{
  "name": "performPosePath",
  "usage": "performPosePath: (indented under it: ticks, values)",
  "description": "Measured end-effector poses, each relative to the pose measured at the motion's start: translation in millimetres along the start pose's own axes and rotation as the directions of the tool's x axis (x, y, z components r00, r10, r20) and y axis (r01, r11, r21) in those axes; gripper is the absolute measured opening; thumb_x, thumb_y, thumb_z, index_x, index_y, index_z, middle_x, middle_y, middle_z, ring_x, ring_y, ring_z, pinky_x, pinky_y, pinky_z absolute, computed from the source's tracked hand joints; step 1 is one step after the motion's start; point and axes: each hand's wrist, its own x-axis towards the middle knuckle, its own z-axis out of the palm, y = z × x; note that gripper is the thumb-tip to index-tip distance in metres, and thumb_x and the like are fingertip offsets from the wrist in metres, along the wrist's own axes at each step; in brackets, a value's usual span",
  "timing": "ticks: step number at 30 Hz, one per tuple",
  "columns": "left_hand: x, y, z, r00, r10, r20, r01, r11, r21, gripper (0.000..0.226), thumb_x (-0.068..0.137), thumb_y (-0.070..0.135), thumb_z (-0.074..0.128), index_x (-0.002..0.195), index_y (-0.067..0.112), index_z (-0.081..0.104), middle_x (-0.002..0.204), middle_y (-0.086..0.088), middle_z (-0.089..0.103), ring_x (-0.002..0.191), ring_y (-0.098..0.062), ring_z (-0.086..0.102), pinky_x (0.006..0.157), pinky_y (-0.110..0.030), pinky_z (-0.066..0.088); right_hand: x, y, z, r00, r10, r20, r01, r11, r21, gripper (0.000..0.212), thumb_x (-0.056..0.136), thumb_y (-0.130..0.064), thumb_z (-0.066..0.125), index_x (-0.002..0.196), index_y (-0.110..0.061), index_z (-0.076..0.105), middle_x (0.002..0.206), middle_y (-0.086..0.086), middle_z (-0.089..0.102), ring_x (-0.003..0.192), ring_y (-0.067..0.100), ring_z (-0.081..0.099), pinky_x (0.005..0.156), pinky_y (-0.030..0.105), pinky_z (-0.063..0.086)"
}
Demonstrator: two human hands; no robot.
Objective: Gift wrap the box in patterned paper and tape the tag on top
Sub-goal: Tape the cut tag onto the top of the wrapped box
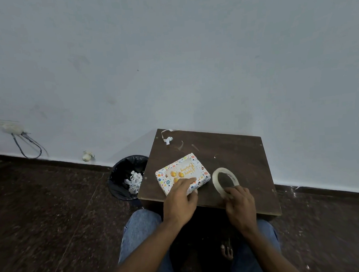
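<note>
While the left hand lies on the small box wrapped in white patterned paper, its straight fingers press down on the "Happy Birthday" tag with gold balloons on top, probably to keep it from shifting before tape goes on. Just to the right on the dark brown wooden table, the right hand curls its fingers round the near rim of the clear tape roll, likely hunting the loose end. Paper scraps fill the black bin beside the table.
</note>
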Motion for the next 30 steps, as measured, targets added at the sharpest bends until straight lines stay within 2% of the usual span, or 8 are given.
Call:
performPosePath:
  ticks: [3, 6, 8, 14, 18, 21, 26, 30]
  values:
    - [4, 25, 5, 0.953, -0.252, 0.169, 0.297, 0.887, -0.354, 0.025, 0.092, 0.019, 0.065, 0.117, 0.022, 0.066, 0.104, 0.006, 0.07, 0.096, -0.004, 0.064, 0.091, -0.029, 0.051, -6, -13, -2, 0.998, -0.043, -0.051, 0.047, 0.994, 0.096, 0.011, 0.076, -0.015, 0.068, 0.086, -0.01, 0.072, 0.083, -0.002, 0.066, 0.079, 0.015, 0.052, 0.068, 0.028, 0.039]
    - [8, 42, 6, 0.841, -0.427, 0.332, 0.541, 0.676, -0.499, 0.018, 0.095, 0.022, 0.062, 0.111, 0.017, 0.069, 0.102, -0.002, 0.073, 0.093, -0.016, 0.07, 0.082, -0.031, 0.054, -11, -19, -1, 0.995, -0.089, -0.049, 0.095, 0.988, 0.123, 0.013, 0.076, -0.01, 0.071, 0.089, -0.01, 0.072, 0.086, -0.002, 0.065, 0.082, 0.015, 0.054, 0.071, 0.022, 0.036]
    - [9, 46, 4, 0.787, -0.473, 0.396, 0.616, 0.562, -0.553, 0.013, 0.096, 0.021, 0.061, 0.104, 0.017, 0.07, 0.1, -0.005, 0.075, 0.091, -0.017, 0.072, 0.072, -0.028, 0.053, -13, -18, 1, 0.995, -0.098, -0.022, 0.1, 0.987, 0.129, 0.019, 0.075, -0.003, 0.075, 0.092, -0.012, 0.071, 0.089, -0.003, 0.065, 0.083, 0.018, 0.057, 0.073, 0.022, 0.038]
    - [10, 40, -3, 0.728, -0.511, 0.457, 0.679, 0.446, -0.583, 0.01, 0.093, 0.019, 0.065, 0.1, 0.013, 0.069, 0.092, -0.003, 0.077, 0.082, -0.014, 0.073, 0.068, -0.027, 0.054, -15, -23, -1, 0.994, -0.107, -0.006, 0.107, 0.98, 0.165, 0.015, 0.078, -0.014, 0.072, 0.093, -0.015, 0.072, 0.092, -0.006, 0.065, 0.086, 0.008, 0.051, 0.075, 0.017, 0.038]
    - [12, 36, -4, 0.73, -0.52, 0.443, 0.68, 0.482, -0.553, 0.008, 0.091, 0.018, 0.067, 0.096, 0.013, 0.071, 0.089, -0.001, 0.076, 0.082, -0.012, 0.073, 0.069, -0.028, 0.054, -16, -24, -4, 0.994, -0.108, -0.001, 0.107, 0.976, 0.191, 0.015, 0.083, -0.027, 0.065, 0.091, -0.016, 0.072, 0.09, -0.009, 0.064, 0.085, 0.007, 0.051, 0.075, 0.016, 0.038]
    - [14, 32, -4, 0.794, -0.497, 0.351, 0.608, 0.639, -0.471, 0.006, 0.09, 0.017, 0.069, 0.088, 0.013, 0.072, 0.087, -0.001, 0.075, 0.078, -0.01, 0.07, 0.064, -0.022, 0.052, -18, -22, -7, 0.992, -0.127, 0.011, 0.122, 0.971, 0.206, 0.018, 0.085, -0.034, 0.061, 0.089, -0.019, 0.07, 0.088, -0.013, 0.06, 0.083, 0.009, 0.054, 0.076, 0.021, 0.04]
    - [18, 23, -4, 0.904, -0.347, 0.248, 0.384, 0.916, -0.116, 0.02, 0.087, 0.027, 0.071, 0.068, 0.029, 0.067, 0.077, 0.012, 0.069, 0.077, -0.01, 0.064, 0.075, -0.03, 0.053, -20, -20, -8, 0.987, -0.145, 0.063, 0.131, 0.972, 0.194, 0.015, 0.085, -0.037, 0.062, 0.085, -0.022, 0.066, 0.085, -0.019, 0.053, 0.082, 0.011, 0.054, 0.078, 0.034, 0.045]
    - [15, 25, -6, 0.941, -0.276, 0.194, 0.272, 0.961, 0.05, 0.014, 0.09, 0.032, 0.066, 0.076, 0.031, 0.064, 0.089, 0.015, 0.069, 0.085, -0.007, 0.062, 0.076, -0.029, 0.05, -23, -23, -8, 0.992, -0.086, 0.089, 0.066, 0.976, 0.207, 0.019, 0.083, -0.041, 0.059, 0.082, -0.023, 0.065, 0.08, -0.016, 0.058, 0.08, 0.009, 0.054, 0.074, 0.039, 0.047]
